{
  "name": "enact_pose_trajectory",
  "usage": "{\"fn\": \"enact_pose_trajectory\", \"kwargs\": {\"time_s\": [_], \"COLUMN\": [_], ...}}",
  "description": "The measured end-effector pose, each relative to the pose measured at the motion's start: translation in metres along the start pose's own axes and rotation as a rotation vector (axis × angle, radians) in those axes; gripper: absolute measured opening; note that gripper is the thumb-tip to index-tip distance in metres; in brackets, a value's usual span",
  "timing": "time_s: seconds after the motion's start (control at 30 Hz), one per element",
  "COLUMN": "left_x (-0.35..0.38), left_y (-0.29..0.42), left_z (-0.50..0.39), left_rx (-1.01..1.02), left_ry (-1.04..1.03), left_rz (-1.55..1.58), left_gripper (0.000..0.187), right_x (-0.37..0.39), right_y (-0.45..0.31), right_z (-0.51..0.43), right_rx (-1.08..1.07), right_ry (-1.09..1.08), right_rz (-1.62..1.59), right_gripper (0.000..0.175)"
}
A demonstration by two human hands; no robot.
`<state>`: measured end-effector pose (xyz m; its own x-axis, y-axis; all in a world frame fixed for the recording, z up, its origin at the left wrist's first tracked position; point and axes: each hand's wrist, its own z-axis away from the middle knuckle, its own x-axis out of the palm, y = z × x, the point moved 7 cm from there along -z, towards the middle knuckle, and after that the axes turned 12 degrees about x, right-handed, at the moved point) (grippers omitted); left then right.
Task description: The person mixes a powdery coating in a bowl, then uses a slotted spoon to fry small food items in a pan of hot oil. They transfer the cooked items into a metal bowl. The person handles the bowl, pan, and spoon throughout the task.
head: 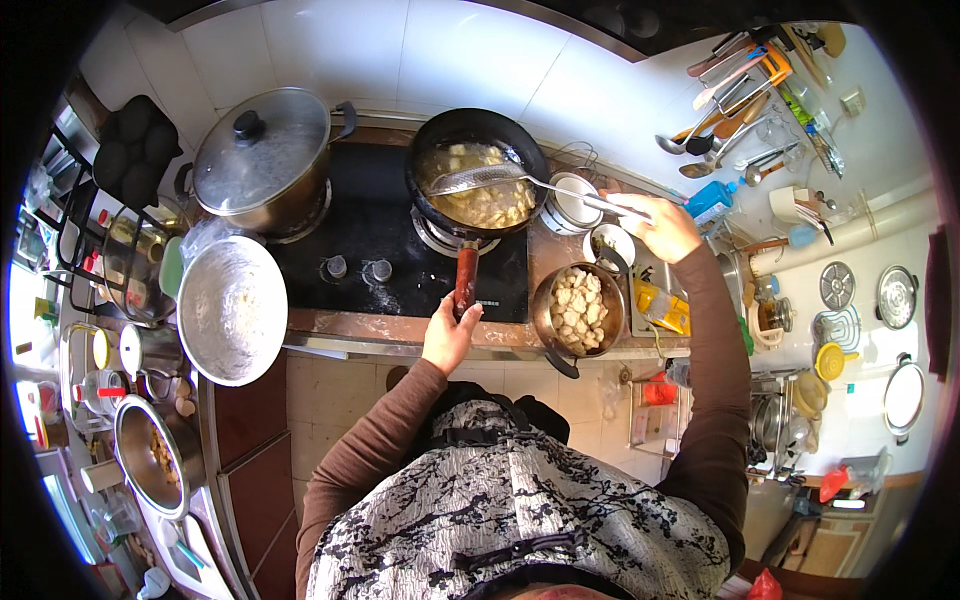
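Observation:
My left hand (450, 334) grips the red wooden handle of a black wok (475, 120), which sits on the right burner of a black gas hob (375, 210). Pale pieces of food lie in bubbling oil (514, 208) inside it. With my right hand (660, 225) I hold the long metal handle of a slotted skimmer (480, 178), its head over the oil, at the wok's left and middle. Just right of the hob stands a steel pot (537, 307) heaped with pale, lumpy fried pieces (579, 311).
A large lidded pot (262, 150) covers the left burner. A floury metal bowl (232, 311) stands at the left counter, with a steel basin (154, 457) below. White bowls (574, 202) stand beside the wok. Utensils (731, 112) hang on the right wall.

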<state>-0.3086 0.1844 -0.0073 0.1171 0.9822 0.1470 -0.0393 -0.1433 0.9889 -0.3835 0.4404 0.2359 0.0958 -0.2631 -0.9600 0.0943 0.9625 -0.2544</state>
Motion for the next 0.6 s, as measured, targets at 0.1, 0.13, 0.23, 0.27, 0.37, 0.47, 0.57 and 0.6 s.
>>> {"fn": "enact_pose_trajectory", "kwargs": {"time_s": [0.1, 0.13, 0.23, 0.27, 0.37, 0.47, 0.57, 0.6], "left_x": [0.001, 0.002, 0.001, 0.001, 0.000, 0.001, 0.002, 0.000], "left_y": [0.007, 0.005, 0.001, 0.002, -0.003, -0.005, 0.002, 0.004], "left_z": [0.001, 0.000, 0.000, 0.001, -0.001, -0.002, 0.001, 0.001], "left_rx": [-0.012, -0.005, -0.004, -0.017, 0.016, 0.064, 0.013, -0.017], "left_ry": [-0.004, -0.009, -0.015, -0.017, -0.004, -0.008, -0.029, -0.031], "left_rz": [-0.013, -0.022, -0.041, -0.040, -0.065, -0.100, -0.099, -0.097], "left_gripper": [0.038, 0.038, 0.039, 0.040, 0.039, 0.038, 0.040, 0.041], "right_x": [-0.023, -0.029, -0.046, -0.055, -0.079, -0.089, -0.089, -0.085], "right_y": [0.002, 0.005, 0.010, 0.007, -0.014, -0.040, -0.075, -0.085], "right_z": [0.024, 0.030, 0.041, 0.046, 0.050, 0.047, 0.039, 0.034], "right_rx": [0.017, 0.000, 0.043, 0.027, -0.053, -0.125, -0.156, -0.209], "right_ry": [0.082, 0.118, 0.134, 0.159, 0.180, 0.177, 0.154, 0.185], "right_rz": [0.055, 0.072, 0.078, 0.107, 0.250, 0.428, 0.601, 0.648], "right_gripper": [0.036, 0.036, 0.036, 0.036, 0.034, 0.029, 0.027, 0.026]}}
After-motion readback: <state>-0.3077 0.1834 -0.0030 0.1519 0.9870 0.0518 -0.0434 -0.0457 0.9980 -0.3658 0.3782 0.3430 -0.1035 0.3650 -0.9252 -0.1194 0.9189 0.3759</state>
